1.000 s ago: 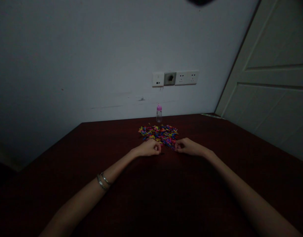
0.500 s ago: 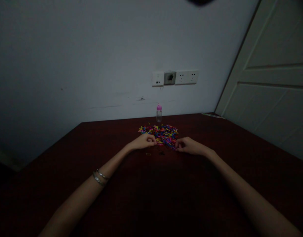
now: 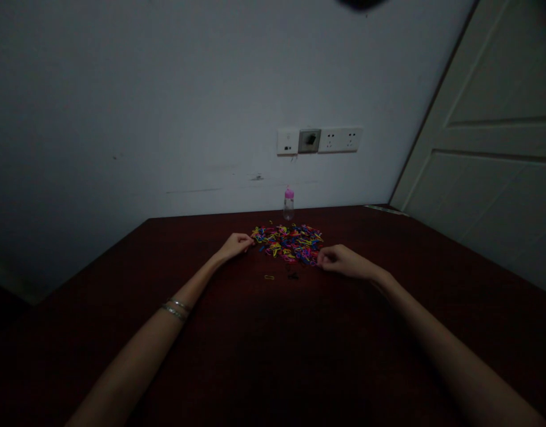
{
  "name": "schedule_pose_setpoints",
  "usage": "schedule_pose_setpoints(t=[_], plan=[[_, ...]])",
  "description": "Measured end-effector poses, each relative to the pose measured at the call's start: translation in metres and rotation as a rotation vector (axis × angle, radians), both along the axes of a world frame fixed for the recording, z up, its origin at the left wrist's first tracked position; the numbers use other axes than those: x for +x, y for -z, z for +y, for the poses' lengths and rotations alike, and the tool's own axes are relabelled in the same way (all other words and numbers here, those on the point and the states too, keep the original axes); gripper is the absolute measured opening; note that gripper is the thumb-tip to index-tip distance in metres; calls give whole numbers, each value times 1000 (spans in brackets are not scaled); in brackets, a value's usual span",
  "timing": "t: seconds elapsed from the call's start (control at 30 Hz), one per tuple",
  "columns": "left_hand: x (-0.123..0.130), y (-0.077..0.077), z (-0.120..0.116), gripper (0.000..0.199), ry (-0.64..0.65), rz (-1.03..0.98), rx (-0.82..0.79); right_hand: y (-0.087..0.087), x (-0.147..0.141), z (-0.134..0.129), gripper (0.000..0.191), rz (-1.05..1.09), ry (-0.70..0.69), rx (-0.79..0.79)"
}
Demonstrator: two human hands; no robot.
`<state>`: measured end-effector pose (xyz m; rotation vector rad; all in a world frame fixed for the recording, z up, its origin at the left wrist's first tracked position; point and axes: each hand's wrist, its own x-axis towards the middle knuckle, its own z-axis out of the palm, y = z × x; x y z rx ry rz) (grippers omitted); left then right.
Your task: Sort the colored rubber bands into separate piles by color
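Note:
A loose pile of small multicoloured clips [image 3: 290, 240] lies on the dark red table [image 3: 255, 332]. At the pile's left edge is my left hand [image 3: 237, 244], its fingers closed together; what they hold, if anything, is too small to make out. My right hand [image 3: 339, 260] rests at the lower right edge of the pile, fingers curled and pinched near pink and purple clips. Anything between those fingers is also hidden. One yellow clip [image 3: 269, 277] and a few dark clips [image 3: 293, 276] lie apart, in front of the pile.
Behind the pile a small clear bottle with a pink top [image 3: 289, 204] stands upright near the wall. Wall sockets [image 3: 319, 140] are above it. A white panelled door [image 3: 486, 172] is at the right, and a thin strip [image 3: 387, 210] lies along the back right table edge.
My left hand has moved left and slightly back, from the pile's front to its left edge. My right hand has barely moved. The camera view has shifted slightly.

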<state>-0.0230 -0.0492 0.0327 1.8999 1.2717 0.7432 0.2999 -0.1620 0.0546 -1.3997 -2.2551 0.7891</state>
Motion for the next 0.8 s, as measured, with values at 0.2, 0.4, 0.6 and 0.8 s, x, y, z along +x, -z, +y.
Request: schedule_pose_setpoints(t=[0.2,0.4,0.6,0.8], plan=[[-1,2,2,24,-9,22,-2,-6,-12,-8,13,-11,-84,-127],[-2,4,4,26,7,31,-5,-7,-3,-5,18,-37,-63,-168],[3,3,3,24,-45,75,52,-14,35,6,32,46,153,27],[52,-6,-24,20,98,229,210,11,61,20,38,18,312,106]])
